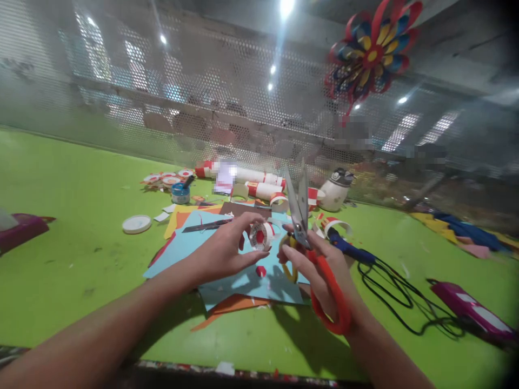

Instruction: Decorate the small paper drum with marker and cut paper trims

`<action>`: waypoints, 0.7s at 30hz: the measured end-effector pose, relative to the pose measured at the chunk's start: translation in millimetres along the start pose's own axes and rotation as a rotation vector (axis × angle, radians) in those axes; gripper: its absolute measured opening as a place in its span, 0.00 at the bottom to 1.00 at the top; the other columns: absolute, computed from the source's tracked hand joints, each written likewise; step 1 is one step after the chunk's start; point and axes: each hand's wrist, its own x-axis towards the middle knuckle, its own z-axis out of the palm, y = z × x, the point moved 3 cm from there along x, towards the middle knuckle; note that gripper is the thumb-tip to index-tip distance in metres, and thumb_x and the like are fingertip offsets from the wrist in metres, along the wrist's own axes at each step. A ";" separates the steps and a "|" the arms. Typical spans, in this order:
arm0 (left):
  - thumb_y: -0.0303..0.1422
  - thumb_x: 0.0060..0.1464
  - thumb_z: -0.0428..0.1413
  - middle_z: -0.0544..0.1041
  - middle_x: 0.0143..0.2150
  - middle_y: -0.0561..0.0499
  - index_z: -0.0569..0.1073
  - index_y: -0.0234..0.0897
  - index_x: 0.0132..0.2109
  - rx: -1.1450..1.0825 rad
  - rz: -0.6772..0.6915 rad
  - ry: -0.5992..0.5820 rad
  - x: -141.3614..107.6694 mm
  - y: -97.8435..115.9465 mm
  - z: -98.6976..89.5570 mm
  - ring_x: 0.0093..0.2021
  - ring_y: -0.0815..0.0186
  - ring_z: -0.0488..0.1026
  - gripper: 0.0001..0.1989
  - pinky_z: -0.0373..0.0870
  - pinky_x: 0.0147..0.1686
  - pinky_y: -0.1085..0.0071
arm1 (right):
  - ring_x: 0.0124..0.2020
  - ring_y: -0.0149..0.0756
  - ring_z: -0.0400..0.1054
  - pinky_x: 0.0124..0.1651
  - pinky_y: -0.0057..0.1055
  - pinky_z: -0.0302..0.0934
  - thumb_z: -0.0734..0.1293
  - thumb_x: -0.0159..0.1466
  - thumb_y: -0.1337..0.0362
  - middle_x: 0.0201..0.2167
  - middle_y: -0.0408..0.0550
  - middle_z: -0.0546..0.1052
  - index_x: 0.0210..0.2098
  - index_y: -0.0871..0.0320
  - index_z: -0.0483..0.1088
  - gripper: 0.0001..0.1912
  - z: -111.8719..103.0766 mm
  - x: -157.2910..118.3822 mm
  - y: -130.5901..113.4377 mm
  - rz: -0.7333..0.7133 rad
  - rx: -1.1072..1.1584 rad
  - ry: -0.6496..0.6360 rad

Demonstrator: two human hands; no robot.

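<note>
While the left hand [232, 246] pinched a small white roll [261, 235] over blue paper [239, 289], its red patch [260, 237] looked already on; another red bit [261, 271] lay loose at six o'clock. The right hand [335, 259] gripped spread scissors [300, 230]. Green table [81, 186] gave room at ten; black cord [389, 286] crowded four.

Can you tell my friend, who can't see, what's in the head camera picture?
A person's left hand holds a round white-and-red piece while the right hand holds open, red-handled scissors. Coloured paper lies below on a green table, with a blue jar and a corded blue tool nearby.
</note>
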 end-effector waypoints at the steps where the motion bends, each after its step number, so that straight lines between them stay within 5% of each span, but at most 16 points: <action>1: 0.33 0.55 0.59 0.74 0.47 0.47 0.63 0.38 0.54 0.024 0.034 -0.015 -1.4 2.9 2.6 0.34 0.68 0.70 0.21 0.71 0.32 0.69 | 0.35 0.35 0.72 0.39 0.29 0.68 0.68 0.64 0.56 0.34 0.46 0.77 0.54 0.58 0.69 0.21 2.7 -1.0 0.8 -0.007 0.031 0.004; 10: 0.31 0.57 0.56 0.74 0.45 0.45 0.62 0.35 0.56 0.116 0.187 -0.109 -4.6 12.9 9.3 0.39 0.64 0.71 0.21 0.70 0.38 0.67 | 0.30 0.30 0.68 0.35 0.27 0.64 0.69 0.62 0.60 0.29 0.41 0.74 0.49 0.54 0.71 0.15 9.1 -3.2 13.1 -0.032 0.140 0.087; 21: 0.27 0.57 0.55 0.73 0.39 0.47 0.61 0.34 0.53 0.217 0.267 0.038 -6.1 19.6 7.0 0.37 0.64 0.69 0.18 0.69 0.39 0.66 | 0.30 0.31 0.70 0.35 0.28 0.65 0.69 0.62 0.60 0.29 0.40 0.74 0.49 0.53 0.69 0.16 9.1 -4.2 16.9 -0.022 0.162 0.146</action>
